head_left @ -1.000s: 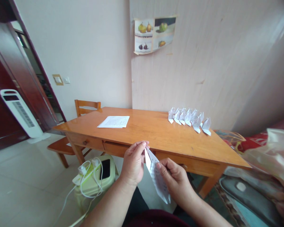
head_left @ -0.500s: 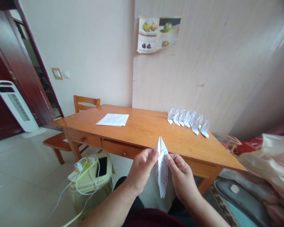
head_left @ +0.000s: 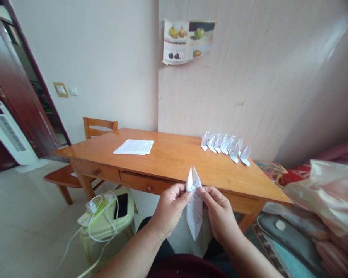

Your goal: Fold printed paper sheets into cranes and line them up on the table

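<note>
Seen from the head camera, a person's left hand (head_left: 174,202) and right hand (head_left: 219,203) pinch a folded paper (head_left: 194,212) between them, thumbs on the near face, its two narrow tips pointing away, in front of a wooden table (head_left: 168,162). The fingertips behind the paper are hard to make out. On the tabletop, text-covered pages (head_left: 134,147) lie at left; folded paper figures (head_left: 224,144) stand clustered at right.
</note>
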The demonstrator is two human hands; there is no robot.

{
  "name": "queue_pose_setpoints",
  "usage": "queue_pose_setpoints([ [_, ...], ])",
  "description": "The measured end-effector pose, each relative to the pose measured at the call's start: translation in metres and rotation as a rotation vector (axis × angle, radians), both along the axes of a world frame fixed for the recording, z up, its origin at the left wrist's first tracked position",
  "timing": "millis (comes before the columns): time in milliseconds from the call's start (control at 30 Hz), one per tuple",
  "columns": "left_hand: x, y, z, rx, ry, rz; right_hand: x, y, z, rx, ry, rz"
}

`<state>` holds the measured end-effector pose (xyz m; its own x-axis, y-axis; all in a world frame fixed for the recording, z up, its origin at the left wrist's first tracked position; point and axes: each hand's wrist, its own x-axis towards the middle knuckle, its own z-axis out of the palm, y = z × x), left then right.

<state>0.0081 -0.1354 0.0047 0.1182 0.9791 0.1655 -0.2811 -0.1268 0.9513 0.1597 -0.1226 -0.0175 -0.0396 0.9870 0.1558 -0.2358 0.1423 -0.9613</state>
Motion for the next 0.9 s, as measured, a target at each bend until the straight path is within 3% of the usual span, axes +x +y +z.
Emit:
queue_pose_setpoints([
  [467,0.000,0.004,-0.004,-0.146,-0.187,-0.050,-0.003,-0.002,0.005,0.089,-0.003,0.036],
  [700,-0.002,0.006,-0.005,-0.204,-0.043,0.063,0.000,0.003,-0.003,0.173,-0.090,-0.012],
  [900,0.001,-0.001,0.003,-0.235,-0.116,0.020,0.003,0.002,-0.011,0.238,-0.182,-0.036],
])
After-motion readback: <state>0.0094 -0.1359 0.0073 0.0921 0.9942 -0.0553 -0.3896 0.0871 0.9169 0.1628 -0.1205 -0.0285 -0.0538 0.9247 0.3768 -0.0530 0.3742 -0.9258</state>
